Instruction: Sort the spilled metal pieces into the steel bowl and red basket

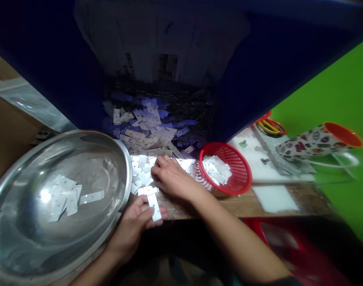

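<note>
Steel bowl: wide metal bowl [29, 242] at the far left, with bowl plates [66, 196] overlapping in a small cluster; one lies at the cluster's right side.
Left hand: left hand [136, 217], positioned just right of the bowl, clamped on one held plate [154, 206] between thumb and fingers; a second light plate crosses the far end of the held one.
Blue bin: dark blue bin [59, 59] behind both hands, open toward the person, its floor covered by a heap of plates [151, 127].
Loose plates: loose plates [142, 172] spread between bowl and right hand.
Right hand: right hand [172, 178], apart from the left, fingers bent down beside the loose plates; grip hidden, cannot tell.
Red basket: perforated basket [246, 174] just right of the right hand, containing basket plates [218, 169].
Bench, right end: white square [275, 198] on wood; behind it, a patterned mug [303, 146] with an orange interior.
</note>
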Tool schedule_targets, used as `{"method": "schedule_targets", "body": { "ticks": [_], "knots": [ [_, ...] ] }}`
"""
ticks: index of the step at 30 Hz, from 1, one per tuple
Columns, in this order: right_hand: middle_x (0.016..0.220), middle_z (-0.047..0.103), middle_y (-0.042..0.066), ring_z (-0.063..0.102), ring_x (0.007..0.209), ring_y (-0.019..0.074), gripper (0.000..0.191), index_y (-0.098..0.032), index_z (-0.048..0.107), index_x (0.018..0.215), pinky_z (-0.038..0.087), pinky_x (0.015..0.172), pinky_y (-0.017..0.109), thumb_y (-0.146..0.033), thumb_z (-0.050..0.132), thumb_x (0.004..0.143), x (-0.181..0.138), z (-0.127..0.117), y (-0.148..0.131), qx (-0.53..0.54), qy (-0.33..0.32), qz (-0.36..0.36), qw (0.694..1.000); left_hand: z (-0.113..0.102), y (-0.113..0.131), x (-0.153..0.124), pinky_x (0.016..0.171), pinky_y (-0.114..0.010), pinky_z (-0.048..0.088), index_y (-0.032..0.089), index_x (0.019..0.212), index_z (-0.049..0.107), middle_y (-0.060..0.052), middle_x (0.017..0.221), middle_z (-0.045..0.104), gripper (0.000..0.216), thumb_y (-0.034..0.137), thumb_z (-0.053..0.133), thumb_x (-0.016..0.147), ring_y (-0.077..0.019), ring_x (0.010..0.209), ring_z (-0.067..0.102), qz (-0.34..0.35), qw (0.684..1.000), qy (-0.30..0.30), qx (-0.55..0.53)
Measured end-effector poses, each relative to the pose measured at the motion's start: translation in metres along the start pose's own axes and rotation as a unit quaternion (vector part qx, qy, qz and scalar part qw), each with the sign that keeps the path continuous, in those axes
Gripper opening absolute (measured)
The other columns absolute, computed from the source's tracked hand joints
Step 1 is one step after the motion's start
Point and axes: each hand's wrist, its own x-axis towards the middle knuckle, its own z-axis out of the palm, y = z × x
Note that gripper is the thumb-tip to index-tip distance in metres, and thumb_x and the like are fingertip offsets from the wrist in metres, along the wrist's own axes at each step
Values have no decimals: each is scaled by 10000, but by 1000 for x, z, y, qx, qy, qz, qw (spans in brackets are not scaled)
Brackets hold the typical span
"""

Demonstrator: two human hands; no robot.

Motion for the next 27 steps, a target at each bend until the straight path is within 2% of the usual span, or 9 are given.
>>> {"method": "schedule_targets", "body": {
  "ticks": [3, 5, 6, 8, 10, 12, 14, 18, 27],
  "knots": [
    [864, 594, 37, 483, 893, 198, 84, -183, 584, 774, 327, 796, 335, -125, 610, 828, -5, -1, 3, 49, 34, 0, 998, 2, 0, 3, 808, -328, 518, 146, 1085, 508, -110, 949, 723, 356, 274, 657, 788, -222, 917, 685, -8, 1000, -5, -26],
    [810, 613, 13, 510, 855, 180, 78, -190, 590, 796, 341, 804, 330, -125, 591, 838, -7, 3, 5, 128, 98, 47, 986, 3, 2, 5, 836, -326, 514, 141, 1091, 522, -119, 997, 718, 338, 251, 646, 796, -226, 969, 676, -4, 999, -10, -39],
    [803, 618, 5, 525, 825, 169, 58, -195, 603, 840, 361, 792, 319, -140, 585, 842, -7, 5, 7, 189, 145, 84, 968, 4, 2, 5, 848, -327, 512, 141, 1096, 529, -122, 1017, 715, 337, 243, 645, 796, -229, 990, 671, 0, 999, -13, -46],
    [802, 617, -6, 543, 741, 144, 129, -198, 617, 961, 409, 716, 281, -200, 597, 833, -10, 8, 9, 343, 237, 164, 894, 6, 4, 7, 868, -336, 507, 143, 1113, 538, -126, 1044, 711, 353, 234, 649, 791, -239, 1020, 661, 6, 998, -16, -59],
    [755, 603, -25, 535, 627, 114, 257, -189, 614, 1040, 420, 602, 241, -269, 638, 798, -15, 10, 9, 496, 272, 225, 793, 7, 5, 7, 886, -355, 502, 143, 1126, 538, -130, 1056, 709, 359, 229, 644, 794, -251, 1039, 655, 11, 998, -15, -68],
    [652, 589, -44, 505, 526, 92, 316, -171, 628, 1034, 397, 523, 219, -315, 680, 758, -25, 11, 7, 598, 238, 259, 720, 7, 7, 7, 900, -374, 497, 136, 1127, 541, -135, 1069, 704, 340, 225, 624, 809, -261, 1051, 649, 16, 997, -14, -71],
    [555, 586, -50, 486, 464, 81, 325, -154, 647, 997, 382, 489, 207, -339, 704, 735, -36, 11, 3, 646, 180, 279, 688, 8, 8, 6, 895, -377, 500, 129, 1121, 553, -138, 1101, 691, 317, 219, 605, 822, -265, 1047, 648, 22, 997, -19, -69],
    [492, 602, -47, 489, 416, 72, 312, -139, 664, 928, 366, 450, 190, -346, 723, 703, -53, 15, -4, 663, 113, 308, 673, 12, 10, 6, 841, -352, 523, 130, 1117, 582, -130, 1138, 676, 304, 201, 598, 822, -257, 1003, 661, 27, 997, -36, -65],
    [496, 615, -52, 544, 412, 78, 245, -145, 660, 914, 327, 429, 178, -323, 659, 746, -60, 20, -8, 665, 96, 309, 674, 16, 13, 2, 820, -350, 540, 130, 1099, 614, -123, 1096, 695, 281, 175, 577, 824, -238, 989, 648, 29, 996, -55, -69]
  ]
}}
